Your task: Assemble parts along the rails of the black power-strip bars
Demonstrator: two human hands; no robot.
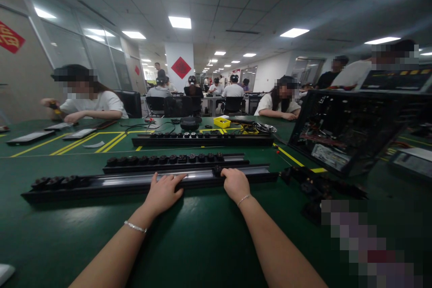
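Note:
A long black rail [131, 183] with a shiny inner strip lies across the green table in front of me. Several round black modules sit at its left end. My left hand [164, 193] rests on the middle of this rail with its fingers spread, holding nothing. Towards the right end, my right hand [236, 186] has its fingers curled against a small black module [218, 171] seated in the rail; its underside is hidden. Just behind lies a second rail [236, 157], with a row of similar modules [163, 159] along most of its length.
A third black rail [202, 141] lies farther back, near a yellow tray [222, 122]. Loose black parts [317, 186] are heaped at right, before an open computer case [340, 135]. Co-workers sit across the table; one at left [89, 101] handles a tool beside flat devices [32, 137].

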